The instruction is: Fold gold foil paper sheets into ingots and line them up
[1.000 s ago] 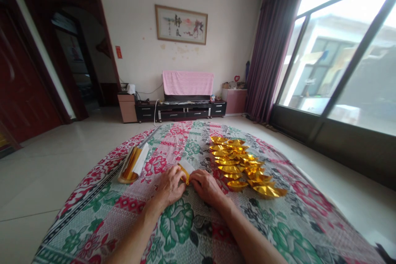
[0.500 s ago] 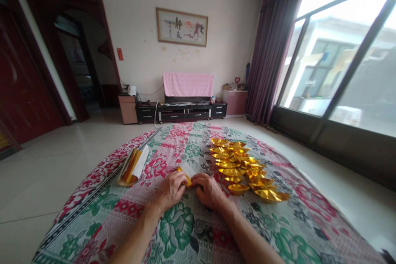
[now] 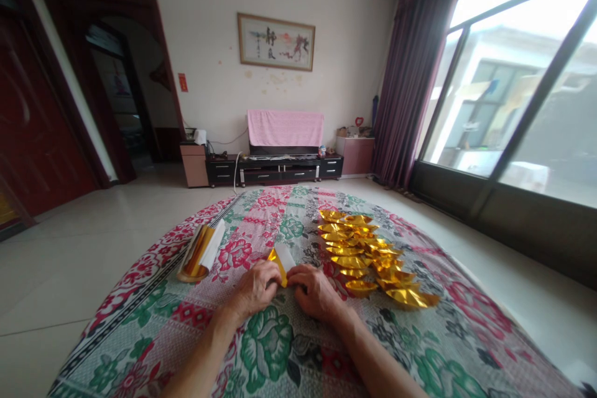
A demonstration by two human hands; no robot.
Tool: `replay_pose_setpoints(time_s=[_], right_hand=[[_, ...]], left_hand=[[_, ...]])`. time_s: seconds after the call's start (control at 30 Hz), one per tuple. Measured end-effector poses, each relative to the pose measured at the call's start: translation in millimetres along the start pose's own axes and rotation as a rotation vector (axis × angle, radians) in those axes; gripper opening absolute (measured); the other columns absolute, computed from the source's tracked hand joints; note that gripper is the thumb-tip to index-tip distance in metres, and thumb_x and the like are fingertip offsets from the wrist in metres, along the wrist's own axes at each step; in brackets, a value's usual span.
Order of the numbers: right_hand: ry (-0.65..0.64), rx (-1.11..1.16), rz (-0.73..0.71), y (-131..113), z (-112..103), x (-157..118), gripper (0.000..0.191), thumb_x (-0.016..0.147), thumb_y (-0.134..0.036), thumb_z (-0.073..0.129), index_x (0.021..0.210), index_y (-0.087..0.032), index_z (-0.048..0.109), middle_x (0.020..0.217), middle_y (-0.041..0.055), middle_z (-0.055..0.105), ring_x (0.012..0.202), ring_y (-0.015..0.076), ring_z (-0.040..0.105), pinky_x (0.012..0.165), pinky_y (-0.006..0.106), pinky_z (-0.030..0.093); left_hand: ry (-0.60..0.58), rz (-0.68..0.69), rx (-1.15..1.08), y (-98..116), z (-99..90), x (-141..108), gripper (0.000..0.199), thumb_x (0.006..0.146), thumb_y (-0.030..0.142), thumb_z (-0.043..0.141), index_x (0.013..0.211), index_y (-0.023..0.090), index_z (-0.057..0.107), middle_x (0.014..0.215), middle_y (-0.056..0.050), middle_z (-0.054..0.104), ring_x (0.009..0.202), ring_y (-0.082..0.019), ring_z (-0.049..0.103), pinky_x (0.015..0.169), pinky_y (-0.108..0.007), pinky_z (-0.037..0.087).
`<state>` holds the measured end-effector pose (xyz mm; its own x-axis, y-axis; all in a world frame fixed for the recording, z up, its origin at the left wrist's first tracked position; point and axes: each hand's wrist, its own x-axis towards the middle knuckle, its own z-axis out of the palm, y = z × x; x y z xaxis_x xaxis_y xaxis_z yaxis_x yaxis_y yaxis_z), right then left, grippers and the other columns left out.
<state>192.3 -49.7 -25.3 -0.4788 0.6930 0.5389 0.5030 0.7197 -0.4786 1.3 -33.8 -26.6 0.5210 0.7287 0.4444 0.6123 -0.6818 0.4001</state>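
Observation:
A partly folded sheet of gold and white paper [image 3: 282, 256] lies at the middle of the table, between my two hands. My left hand [image 3: 257, 287] pinches its gold left edge, fingers curled. On its lower right corner my right hand [image 3: 313, 289] is closed, thumb and fingertips pressed together. To the right, folded gold paper boats [image 3: 349, 261] stand in two overlapping rows. A curled stack of gold and white sheets [image 3: 201, 254] rests to the left of my left hand.
The round table wears a flowered cloth [image 3: 265, 342]. Beyond it are a low black cabinet [image 3: 278, 173], a pink cloth [image 3: 285, 127] draped over something, and a purple curtain [image 3: 405, 74]. Windows line the right side.
Between my hands, more of the paper's gold fold now shows. My hands have barely moved, and the whole view has shifted slightly.

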Motion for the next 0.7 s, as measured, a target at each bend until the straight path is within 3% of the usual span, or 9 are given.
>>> replay_pose_setpoints(time_s=[0.33, 0.7], right_hand=[[0.009, -0.006, 0.002, 1, 1, -1, 0.033, 0.064, -0.003, 0.045, 0.080, -0.020, 0.068, 0.091, 0.0030, 0.067, 0.086, 0.0144, 0.060, 0.085, 0.027, 0.044], [0.010, -0.006, -0.002, -1, -1, 0, 0.034, 0.065, -0.003, 0.044, 0.080, -0.020, 0.069, 0.090, 0.0031, 0.067, 0.086, 0.0139, 0.060, 0.084, 0.027, 0.046]], left_hand=[[-0.034, -0.097, -0.081, 2, -1.4, -1, 0.013, 0.074, 0.019, 0.057, 0.075, 0.023, 0.070, 0.088, -0.003, 0.061, 0.088, -0.016, 0.054, 0.083, -0.029, 0.043], [0.049, -0.140, 0.028, 4, 7.9, 4, 0.015, 0.081, 0.021, 0.049, 0.071, 0.019, 0.060, 0.077, -0.003, 0.059, 0.081, -0.016, 0.053, 0.077, -0.029, 0.041]])
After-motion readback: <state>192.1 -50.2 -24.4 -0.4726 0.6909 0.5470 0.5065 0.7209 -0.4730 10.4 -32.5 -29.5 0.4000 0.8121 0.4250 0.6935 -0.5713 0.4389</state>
